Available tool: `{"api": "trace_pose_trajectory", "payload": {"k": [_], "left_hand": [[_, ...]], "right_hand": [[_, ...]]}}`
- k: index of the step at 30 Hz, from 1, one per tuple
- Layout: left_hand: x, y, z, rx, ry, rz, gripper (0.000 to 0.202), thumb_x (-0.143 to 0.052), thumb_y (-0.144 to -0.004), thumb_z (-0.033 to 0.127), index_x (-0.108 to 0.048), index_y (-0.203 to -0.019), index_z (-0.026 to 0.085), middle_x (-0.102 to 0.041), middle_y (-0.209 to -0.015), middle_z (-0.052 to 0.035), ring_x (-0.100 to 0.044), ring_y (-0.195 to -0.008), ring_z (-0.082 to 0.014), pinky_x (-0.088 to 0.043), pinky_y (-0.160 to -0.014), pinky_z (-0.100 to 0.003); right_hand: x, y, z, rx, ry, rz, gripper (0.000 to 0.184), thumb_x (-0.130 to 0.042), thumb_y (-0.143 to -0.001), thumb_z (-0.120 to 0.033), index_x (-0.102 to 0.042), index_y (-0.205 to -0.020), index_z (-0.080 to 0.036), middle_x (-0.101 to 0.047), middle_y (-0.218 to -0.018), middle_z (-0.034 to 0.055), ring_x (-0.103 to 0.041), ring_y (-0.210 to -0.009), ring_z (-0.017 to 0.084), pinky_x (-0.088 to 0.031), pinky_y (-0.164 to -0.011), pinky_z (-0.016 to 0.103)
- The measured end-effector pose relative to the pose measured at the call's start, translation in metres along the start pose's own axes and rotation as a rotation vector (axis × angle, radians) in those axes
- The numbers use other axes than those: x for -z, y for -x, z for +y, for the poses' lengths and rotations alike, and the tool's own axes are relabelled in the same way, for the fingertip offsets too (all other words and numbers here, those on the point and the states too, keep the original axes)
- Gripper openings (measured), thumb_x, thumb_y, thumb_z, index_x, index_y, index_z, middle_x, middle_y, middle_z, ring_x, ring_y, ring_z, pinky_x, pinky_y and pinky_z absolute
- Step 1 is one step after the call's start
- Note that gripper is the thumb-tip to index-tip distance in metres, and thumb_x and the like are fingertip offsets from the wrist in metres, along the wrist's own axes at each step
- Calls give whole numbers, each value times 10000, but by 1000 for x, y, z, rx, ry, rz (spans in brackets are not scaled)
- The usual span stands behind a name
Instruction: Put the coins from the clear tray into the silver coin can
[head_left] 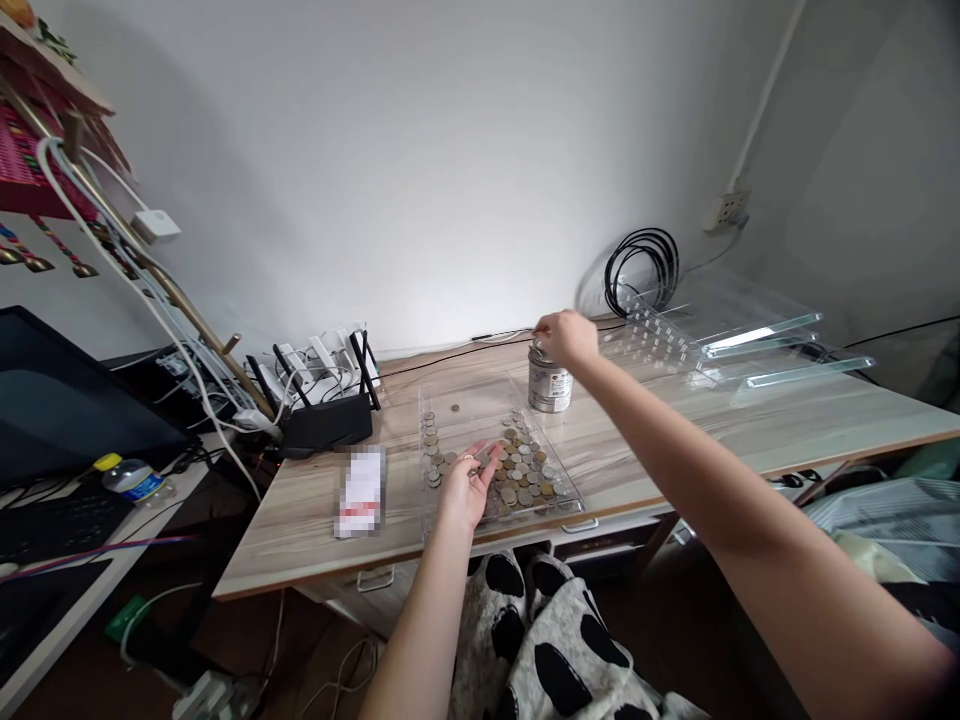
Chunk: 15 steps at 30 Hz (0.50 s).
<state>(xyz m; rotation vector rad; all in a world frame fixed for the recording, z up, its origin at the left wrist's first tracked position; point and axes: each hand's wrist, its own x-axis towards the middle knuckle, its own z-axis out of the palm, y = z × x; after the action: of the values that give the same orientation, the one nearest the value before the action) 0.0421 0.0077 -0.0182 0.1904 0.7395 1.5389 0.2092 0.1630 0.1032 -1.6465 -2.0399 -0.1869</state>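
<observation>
My left hand (472, 488) is palm up over a clear plastic tray (480, 392), its fingers curled around what look like coins. Loose silver and brass-coloured coins (525, 470) lie thickly across the tray's right side. More coins (430, 440) form a column along its left edge, and one brass-coloured coin sits alone near the back. Behind the tray's right side stands an upright metal can (550, 388) with a printed label. Right above its top is my right hand (568, 336), fingers pinched together and pointing down. Whatever those fingertips hold is too small to make out.
A black router (328, 424) with antennas and a blurred white paper (360, 492) are left of the tray. Clear acrylic panels (765, 340) and a coiled black cable (642, 270) occupy the right. A bottle (135, 480) stands beside the monitor (67, 400) at far left.
</observation>
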Motion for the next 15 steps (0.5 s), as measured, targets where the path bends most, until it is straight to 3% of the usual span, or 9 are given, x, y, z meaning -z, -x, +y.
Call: {"api": "trace_pose_trajectory", "payload": {"k": [4,9,12,15], "left_hand": [[2,-3,-3,-91,-29,29,217,-443,-664,-49,-571,-766,93,-636,-922,-107,-605,-911,-204,-534,-717,-224],[1,0,-2,-69,-100,1,199,-447,-689,-34,-570,-797,78,-646,-865,-126,-619,-876,-200,-530,-623,-172],[0,2,0,-45,-73,-7,192,-440,-706,-10,-566,-831,63,-644,-862,-157,-617,-881,-208,-529,-663,-212],[1,0,1,11,0,22,144,-458,-734,70,-565,-829,69,-639,-865,-165,-618,-875,-212,-530,-678,-259]], "right_hand": [[3,-29,37,-40,159,-211,192,-552,-672,-237,-682,-813,-221,-645,-889,59,-571,-814,194,-428,-632,252],[-1,-35,34,-49,139,-308,190,-573,-660,-237,-682,-816,-235,-638,-905,54,-573,-811,189,-433,-627,253],[2,-25,19,-46,190,-240,207,-540,-689,-229,-672,-846,-200,-629,-922,95,-568,-846,224,-439,-648,292],[-1,14,-8,91,114,-86,267,-428,-773,-270,-642,-927,-227,-617,-977,81,-556,-884,220,-442,-679,318]]}}
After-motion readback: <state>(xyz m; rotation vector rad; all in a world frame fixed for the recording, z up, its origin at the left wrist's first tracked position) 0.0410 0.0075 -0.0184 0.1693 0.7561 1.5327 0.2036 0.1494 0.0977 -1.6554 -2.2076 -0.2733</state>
